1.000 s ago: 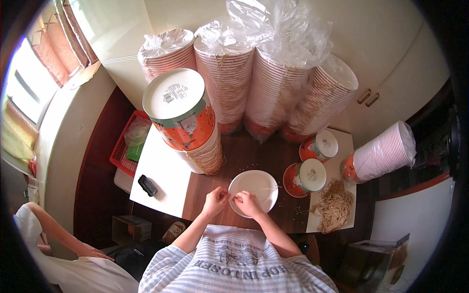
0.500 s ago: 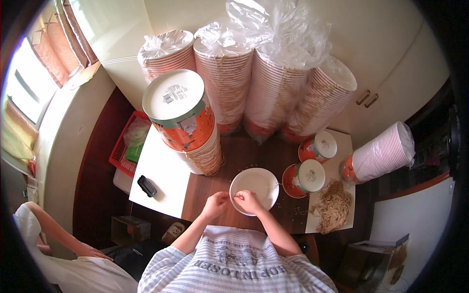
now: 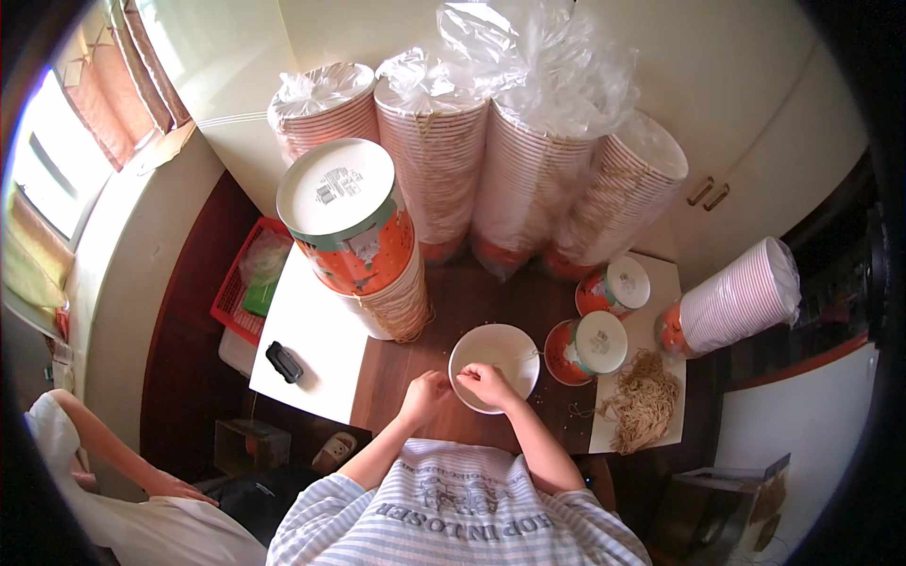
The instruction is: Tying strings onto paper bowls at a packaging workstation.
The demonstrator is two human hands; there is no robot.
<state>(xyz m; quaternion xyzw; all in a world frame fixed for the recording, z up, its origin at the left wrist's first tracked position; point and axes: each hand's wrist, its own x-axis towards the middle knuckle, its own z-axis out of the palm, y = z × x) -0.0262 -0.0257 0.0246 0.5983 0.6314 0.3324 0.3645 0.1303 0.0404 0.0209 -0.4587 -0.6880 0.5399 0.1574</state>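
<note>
Near the middle of the table's (image 3: 387, 377) near side, white bowl (image 3: 485, 345) sits left of an orange-and-white tub (image 3: 601, 342). Right hand (image 3: 486, 383) curled over bowl's near-left part; left hand (image 3: 427, 395) just beside it, bent inward. Forearms (image 3: 379, 455) converge. Whether either grasps anything: cannot tell.

We see daylight glaring through the window (image 3: 57, 132) on our left, beside pinkish-brown curtains (image 3: 99, 94); pale cabinet doors (image 3: 764, 113) with two handles (image 3: 699, 191) stand behind the brown-and-white table (image 3: 453, 302).
</note>
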